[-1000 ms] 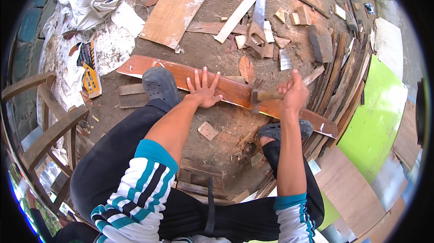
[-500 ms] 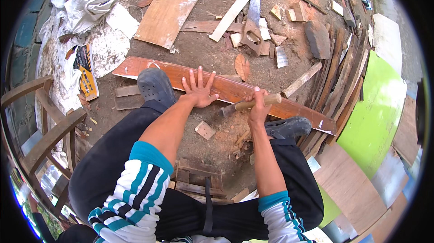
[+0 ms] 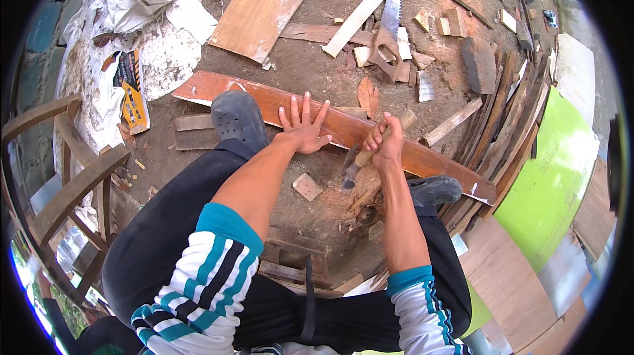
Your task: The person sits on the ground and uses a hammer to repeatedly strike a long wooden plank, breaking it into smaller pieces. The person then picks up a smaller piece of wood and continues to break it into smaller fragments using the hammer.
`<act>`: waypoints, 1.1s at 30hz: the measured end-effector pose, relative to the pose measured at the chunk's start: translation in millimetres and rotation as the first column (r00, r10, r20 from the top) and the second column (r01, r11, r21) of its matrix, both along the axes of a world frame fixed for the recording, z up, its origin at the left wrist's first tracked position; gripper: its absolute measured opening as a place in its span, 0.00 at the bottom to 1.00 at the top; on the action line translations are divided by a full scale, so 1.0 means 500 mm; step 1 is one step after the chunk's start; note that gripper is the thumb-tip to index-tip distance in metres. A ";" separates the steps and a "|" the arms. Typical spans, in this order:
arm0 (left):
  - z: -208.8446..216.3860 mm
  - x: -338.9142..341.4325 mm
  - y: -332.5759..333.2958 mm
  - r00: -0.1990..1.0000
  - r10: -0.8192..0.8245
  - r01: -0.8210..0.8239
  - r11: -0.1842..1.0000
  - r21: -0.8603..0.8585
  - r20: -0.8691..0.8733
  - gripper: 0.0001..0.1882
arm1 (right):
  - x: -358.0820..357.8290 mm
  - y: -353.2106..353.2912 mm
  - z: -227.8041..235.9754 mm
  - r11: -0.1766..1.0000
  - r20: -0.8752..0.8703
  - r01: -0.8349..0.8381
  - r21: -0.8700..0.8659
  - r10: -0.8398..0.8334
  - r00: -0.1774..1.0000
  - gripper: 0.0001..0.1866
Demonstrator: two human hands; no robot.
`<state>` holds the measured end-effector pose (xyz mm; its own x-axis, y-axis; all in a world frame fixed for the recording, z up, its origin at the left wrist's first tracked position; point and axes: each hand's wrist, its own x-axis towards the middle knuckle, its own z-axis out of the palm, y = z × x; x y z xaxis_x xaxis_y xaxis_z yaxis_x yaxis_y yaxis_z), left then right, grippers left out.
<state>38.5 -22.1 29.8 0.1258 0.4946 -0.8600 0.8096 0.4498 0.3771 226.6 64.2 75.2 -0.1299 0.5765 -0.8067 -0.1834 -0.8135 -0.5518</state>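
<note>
A long reddish-brown wooden board (image 3: pixel 422 157) lies slantwise across the ground under my two shoes. My left hand (image 3: pixel 305 130) rests flat against it with fingers spread, holding nothing. Closed around the wooden handle of a hammer (image 3: pixel 357 165) is my right hand (image 3: pixel 387 143). The hammer's metal head points down and toward me, just on the near side of the board. A grey clog (image 3: pixel 238 120) on my left foot presses on the board, and the other clog (image 3: pixel 432 190) touches it near its right end.
Beyond the board lie a handsaw (image 3: pixel 387 44), a plywood sheet (image 3: pixel 261 11) and several wood scraps. Long planks (image 3: pixel 505 117) are stacked at right beside a green panel (image 3: pixel 551 170). A wooden chair (image 3: pixel 79 190) stands at left. One small wood block (image 3: pixel 307 186) lies between my legs.
My right hand has turned and risen slightly, tilting the hammer so its handle stands steeper and its head is lower. My left hand stays flat on the board. The whole view has shifted a little.
</note>
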 end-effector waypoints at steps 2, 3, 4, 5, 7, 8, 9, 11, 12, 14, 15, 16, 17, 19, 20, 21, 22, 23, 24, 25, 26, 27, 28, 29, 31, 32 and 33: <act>0.004 0.002 0.002 1.000 -0.001 0.001 1.000 -0.004 -0.004 0.49 | -0.014 0.011 0.002 0.999 0.033 -0.037 0.010 0.036 0.999 0.20; 0.004 0.000 0.002 1.000 0.001 -0.001 1.000 -0.004 -0.008 0.49 | -0.021 0.017 0.000 0.998 0.029 -0.066 0.010 0.065 0.997 0.20; 0.003 0.000 0.001 1.000 0.002 -0.002 1.000 -0.003 -0.012 0.50 | -0.026 0.024 0.000 0.996 0.026 -0.094 0.010 0.094 0.995 0.20; 0.003 -0.001 0.000 1.000 0.003 -0.003 1.000 -0.003 -0.015 0.50 | -0.030 0.027 0.001 0.992 0.023 -0.122 0.011 0.122 0.992 0.19; 0.004 0.001 0.002 1.000 -0.004 0.003 1.000 -0.008 -0.009 0.50 | -0.027 0.031 0.003 0.987 0.073 -0.159 0.035 0.156 0.985 0.19; 0.005 0.003 0.003 1.000 -0.007 0.007 1.000 -0.010 -0.005 0.50 | -0.026 0.031 0.004 0.983 0.099 -0.178 0.046 0.172 0.980 0.19; 0.004 0.001 0.001 1.000 -0.002 0.002 1.000 -0.006 -0.006 0.49 | -0.027 0.026 0.002 0.976 0.119 -0.201 0.083 0.191 0.974 0.19; 0.002 -0.002 -0.004 1.000 0.006 -0.006 1.000 0.002 -0.006 0.49 | -0.026 0.008 0.000 0.956 0.161 -0.247 0.155 0.223 0.962 0.18; 0.002 0.000 -0.005 1.000 0.005 -0.005 1.000 0.008 -0.012 0.49 | -0.022 0.000 0.001 0.955 0.158 -0.225 0.194 0.196 0.968 0.18; 0.001 0.001 -0.003 1.000 0.002 -0.002 1.000 0.020 -0.023 0.49 | -0.016 -0.014 0.000 0.946 0.149 -0.178 0.272 0.141 0.979 0.19; 0.001 0.001 -0.004 1.000 0.004 -0.003 1.000 0.021 -0.023 0.49 | -0.016 -0.019 -0.001 0.947 0.148 -0.152 0.284 0.114 0.982 0.18; 0.001 0.001 -0.004 1.000 0.005 -0.004 1.000 0.023 -0.024 0.49 | -0.016 -0.024 -0.002 0.946 0.148 -0.126 0.297 0.085 0.985 0.18; 0.001 0.001 -0.005 1.000 0.006 -0.005 1.000 0.025 -0.024 0.49 | -0.015 -0.028 -0.002 0.946 0.146 -0.100 0.310 0.057 0.988 0.18; 0.002 0.000 -0.002 1.000 0.001 -0.001 1.000 0.020 -0.025 0.49 | -0.009 -0.029 -0.007 0.954 0.129 -0.086 0.289 0.050 0.990 0.17; 0.004 0.001 -0.002 1.000 -0.002 0.002 1.000 0.019 -0.025 0.49 | -0.006 -0.027 -0.009 0.957 0.121 -0.078 0.278 0.045 0.992 0.17; 0.006 0.001 0.000 1.000 -0.003 0.003 1.000 0.018 -0.025 0.49 | -0.005 -0.019 -0.009 0.967 0.111 -0.074 0.243 0.048 0.993 0.16; 0.007 0.002 0.001 1.000 -0.005 0.005 1.000 0.017 -0.024 0.49 | -0.004 -0.009 -0.008 0.976 0.102 -0.070 0.208 0.050 0.994 0.15; 0.009 0.004 0.003 1.000 -0.008 0.008 1.000 0.017 -0.022 0.49 | 0.000 -0.002 -0.005 0.983 0.094 -0.065 0.173 0.050 0.994 0.15; 0.010 0.002 0.001 1.000 -0.003 0.003 1.000 0.009 -0.021 0.48 | -0.003 0.002 0.003 0.984 0.153 -0.061 0.166 0.035 0.988 0.15; 0.005 0.001 -0.001 1.000 -0.001 0.002 1.000 0.014 -0.019 0.49 | -0.005 0.005 0.013 0.986 0.213 -0.055 0.160 0.020 0.977 0.15; -0.003 0.001 -0.003 1.000 0.000 0.001 1.000 0.020 -0.017 0.50 | -0.005 0.009 0.023 0.987 0.272 -0.048 0.155 0.004 0.962 0.15; -0.004 -0.001 -0.005 1.000 0.002 -0.002 1.000 0.024 -0.016 0.51 | -0.006 0.008 0.036 0.975 0.305 -0.032 0.219 -0.037 0.952 0.15; -0.005 0.000 -0.005 1.000 0.007 -0.007 1.000 0.016 -0.017 0.50 | -0.004 0.005 0.052 0.959 0.335 -0.019 0.282 -0.080 0.939 0.15; -0.005 0.000 -0.003 1.000 0.006 -0.006 1.000 0.016 -0.016 0.50 | -0.001 0.001 0.068 0.938 0.362 -0.009 0.346 -0.125 0.924 0.15; -0.003 0.003 -0.001 1.000 0.001 -0.001 1.000 0.013 -0.013 0.50 | 0.029 -0.005 0.095 0.868 0.578 -0.301 0.394 0.021 0.816 0.20; -0.004 0.004 -0.003 1.000 -0.003 0.003 1.000 0.009 -0.015 0.50 | 0.045 -0.013 0.107 0.810 0.678 -0.441 0.386 0.075 0.732 0.22; -0.004 0.003 -0.004 1.000 -0.003 0.003 1.000 0.007 -0.016 0.50 | 0.057 -0.025 0.126 0.768 0.778 -0.550 0.328 0.112 0.619 0.23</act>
<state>40.3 -24.3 27.6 0.1135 0.5003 -0.8584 0.8172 0.4443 0.3671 255.1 51.6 138.1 0.0549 0.9369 -0.3451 0.6435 -0.2975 -0.7053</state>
